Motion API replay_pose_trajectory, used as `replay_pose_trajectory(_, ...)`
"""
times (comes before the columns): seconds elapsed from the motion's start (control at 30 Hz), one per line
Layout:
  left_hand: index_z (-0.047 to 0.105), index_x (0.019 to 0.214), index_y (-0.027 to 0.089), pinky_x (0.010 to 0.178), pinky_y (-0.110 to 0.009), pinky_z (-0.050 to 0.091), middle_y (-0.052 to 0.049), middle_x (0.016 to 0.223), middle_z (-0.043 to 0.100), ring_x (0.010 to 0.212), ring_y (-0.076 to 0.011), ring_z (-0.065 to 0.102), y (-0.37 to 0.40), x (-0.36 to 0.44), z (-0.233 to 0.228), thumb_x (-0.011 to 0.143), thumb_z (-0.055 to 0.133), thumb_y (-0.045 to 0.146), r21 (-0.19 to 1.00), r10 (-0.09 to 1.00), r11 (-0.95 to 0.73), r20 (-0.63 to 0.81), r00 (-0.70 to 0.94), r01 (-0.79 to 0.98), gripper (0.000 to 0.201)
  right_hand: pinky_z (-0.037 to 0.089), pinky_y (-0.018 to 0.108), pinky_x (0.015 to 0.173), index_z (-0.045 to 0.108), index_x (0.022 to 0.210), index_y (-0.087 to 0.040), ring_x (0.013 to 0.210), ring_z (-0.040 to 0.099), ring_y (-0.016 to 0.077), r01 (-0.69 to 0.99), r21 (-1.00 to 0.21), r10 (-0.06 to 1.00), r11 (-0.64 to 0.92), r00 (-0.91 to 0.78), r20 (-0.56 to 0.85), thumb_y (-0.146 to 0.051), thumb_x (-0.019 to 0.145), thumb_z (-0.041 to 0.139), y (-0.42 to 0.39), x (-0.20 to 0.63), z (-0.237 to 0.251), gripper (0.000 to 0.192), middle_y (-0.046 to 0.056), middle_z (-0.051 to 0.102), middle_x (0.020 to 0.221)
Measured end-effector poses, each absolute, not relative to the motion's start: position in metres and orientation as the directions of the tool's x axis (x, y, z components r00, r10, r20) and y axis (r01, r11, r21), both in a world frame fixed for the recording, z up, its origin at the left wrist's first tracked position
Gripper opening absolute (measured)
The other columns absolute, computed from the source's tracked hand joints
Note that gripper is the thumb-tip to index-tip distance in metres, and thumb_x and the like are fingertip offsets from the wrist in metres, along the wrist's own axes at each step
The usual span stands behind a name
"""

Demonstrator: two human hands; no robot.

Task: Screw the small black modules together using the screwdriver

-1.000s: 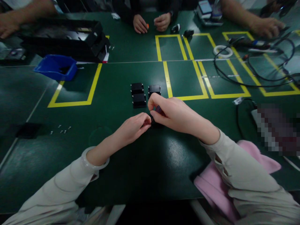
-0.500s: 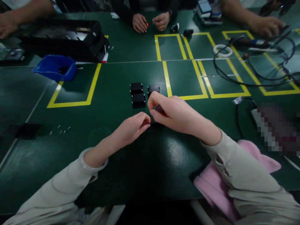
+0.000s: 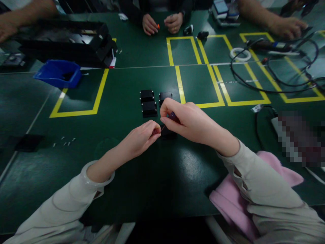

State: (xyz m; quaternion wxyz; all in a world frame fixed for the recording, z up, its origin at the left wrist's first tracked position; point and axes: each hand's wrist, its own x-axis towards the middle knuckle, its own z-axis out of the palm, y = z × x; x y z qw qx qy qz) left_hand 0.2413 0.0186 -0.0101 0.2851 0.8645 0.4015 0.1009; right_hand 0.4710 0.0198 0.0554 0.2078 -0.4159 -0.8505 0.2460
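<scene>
My right hand [image 3: 186,120] is closed around the dark purple handle of a screwdriver [image 3: 173,117]. Its thin shaft slants down to the fingertips of my left hand [image 3: 145,137], which are pinched together; what they hold is too small or hidden to make out. Just below my right fingers lies a black part [image 3: 169,132], partly covered by the hand. Beyond my hands, two black box-shaped parts [image 3: 149,108] with silvery screws at their sides sit one behind the other. Another black part [image 3: 166,97] stands to their right, partly behind my right hand.
Several loose screws [image 3: 64,141] lie at left near a dark flat piece [image 3: 28,143]. A blue bin [image 3: 59,73] stands before a long black housing [image 3: 63,47]. Cables [image 3: 269,89] cross the right side; a pink cloth [image 3: 232,203] lies under my right forearm. Co-workers' hands [image 3: 162,24] are across the table.
My left fingertips have drawn slightly left, so more of the screwdriver shaft and the black part beneath shows. My right hand keeps its grip almost in place.
</scene>
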Motion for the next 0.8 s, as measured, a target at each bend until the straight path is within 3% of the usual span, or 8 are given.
replay_pose_trajectory(0.17,0.051,0.095,0.022,0.073,-0.034,0.051,-0.005,0.097,0.063,0.082,-0.0204,0.062,0.018,0.241,-0.007,0.102,0.051,0.028,0.565,0.76,-0.503,-0.071,0.646,0.654,0.009,0.037,0.026,0.069,0.064,0.1,-0.017,0.07,0.056,0.0125,0.517,-0.66,0.793,0.546,-0.572,0.209,-0.022,0.104,0.053,0.021,0.478,0.058,0.012,0.0,0.064,0.081)
replay_pose_trajectory(0.27,0.052,0.096,0.022,0.073,-0.034,0.051,-0.005,0.097,0.064,0.08,-0.0199,0.062,0.016,0.233,-0.006,0.102,0.051,0.03,0.551,0.789,-0.483,-0.063,0.611,0.68,0.01,0.042,0.027,0.074,0.07,0.106,-0.016,0.078,0.062,0.014,0.459,-0.693,0.79,0.556,-0.551,0.269,-0.026,0.108,0.049,0.023,0.482,0.062,0.023,0.002,0.069,0.088)
replay_pose_trajectory(0.37,0.054,0.1,0.021,0.072,-0.034,0.05,-0.004,0.097,0.063,0.079,-0.0192,0.061,0.01,0.213,-0.004,0.104,0.051,0.031,0.544,0.834,-0.446,-0.037,0.551,0.711,0.011,0.043,0.026,0.074,0.072,0.117,-0.015,0.072,0.062,0.0129,0.46,-0.707,0.811,0.537,-0.511,0.283,-0.027,0.113,0.043,0.025,0.485,0.059,0.032,0.001,0.067,0.079)
replay_pose_trajectory(0.43,0.056,0.103,0.021,0.077,-0.035,0.051,-0.004,0.099,0.063,0.084,-0.0202,0.063,0.005,0.193,-0.001,0.106,0.05,0.032,0.515,0.867,-0.411,-0.033,0.496,0.752,0.012,0.045,0.026,0.076,0.073,0.117,-0.015,0.073,0.064,0.0137,0.481,-0.679,0.805,0.555,-0.516,0.293,-0.025,0.112,0.045,0.025,0.487,0.053,0.03,0.002,0.07,0.081)
replay_pose_trajectory(0.53,0.055,0.11,0.023,0.088,-0.038,0.053,-0.004,0.105,0.063,0.097,-0.0227,0.065,-0.002,0.149,0.006,0.106,0.053,0.03,0.427,0.945,-0.277,-0.04,0.323,0.861,0.008,0.047,0.029,0.079,0.075,0.111,-0.015,0.087,0.07,0.0187,0.513,-0.605,0.773,0.609,-0.553,0.311,-0.023,0.109,0.052,0.022,0.494,0.04,0.025,0.009,0.076,0.099)
replay_pose_trajectory(0.63,0.051,0.114,0.028,0.108,-0.048,0.051,-0.004,0.118,0.061,0.118,-0.0276,0.061,-0.008,0.087,0.011,0.108,0.051,0.033,0.289,0.986,-0.158,0.105,0.132,0.944,0.008,0.05,0.031,0.079,0.075,0.11,-0.017,0.088,0.071,0.0213,0.572,-0.575,0.795,0.585,-0.546,0.264,-0.021,0.108,0.055,0.014,0.504,0.029,0.021,0.01,0.077,0.101)
replay_pose_trajectory(0.7,0.05,0.107,0.027,0.116,-0.059,0.045,-0.004,0.12,0.061,0.128,-0.0324,0.056,-0.014,0.042,0.013,0.106,0.055,0.035,0.206,0.959,-0.053,0.284,-0.008,0.977,0.01,0.053,0.032,0.083,0.074,0.112,-0.018,0.094,0.073,0.0226,0.585,-0.587,0.815,0.56,-0.517,0.263,-0.019,0.107,0.056,0.008,0.508,0.024,0.019,0.01,0.078,0.105)
replay_pose_trajectory(0.8,0.05,0.103,0.025,0.122,-0.072,0.033,-0.005,0.132,0.061,0.137,-0.0395,0.051,-0.025,-0.019,0.01,0.103,0.057,0.036,0.186,0.91,0.077,0.389,-0.145,0.98,0.012,0.054,0.031,0.08,0.074,0.112,-0.018,0.091,0.074,0.022,0.576,-0.594,0.813,0.561,-0.517,0.267,-0.017,0.106,0.058,0.003,0.511,0.019,0.017,0.009,0.077,0.102)
